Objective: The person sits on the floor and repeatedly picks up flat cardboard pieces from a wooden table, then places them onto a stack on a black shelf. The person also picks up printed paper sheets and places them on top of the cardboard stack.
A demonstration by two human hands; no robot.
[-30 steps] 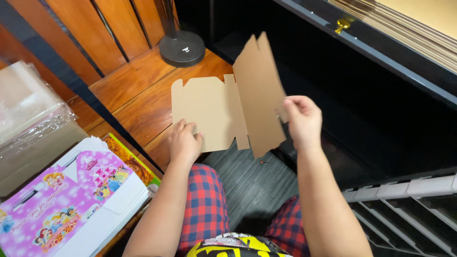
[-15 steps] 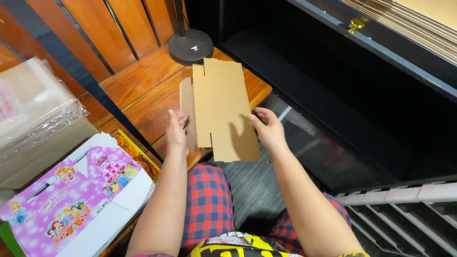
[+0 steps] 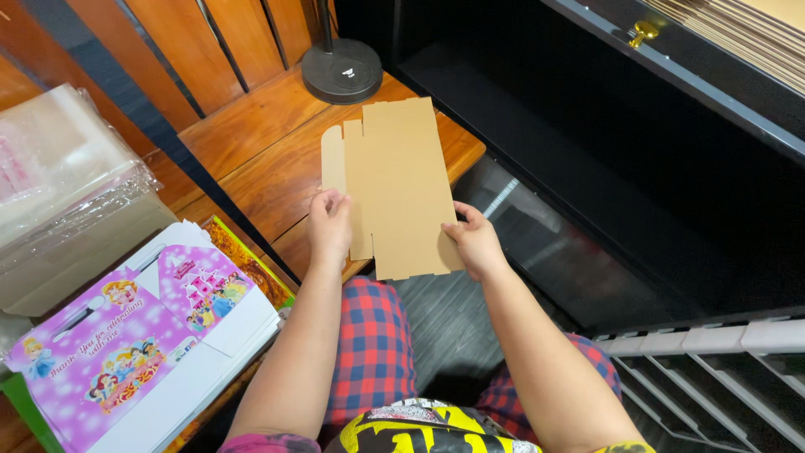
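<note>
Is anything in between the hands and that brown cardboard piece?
No, nothing is. The left hand grips the flat cardboard piece at its left edge, and the right hand grips its lower right edge. Both touch it directly, holding it above the wooden table.

Head view, single: we look steeply down from above our own lap, close over the wooden bench (image 3: 277, 159), facing forward past it toward the black lamp base (image 3: 341, 71) at the bench's far edge.
</note>
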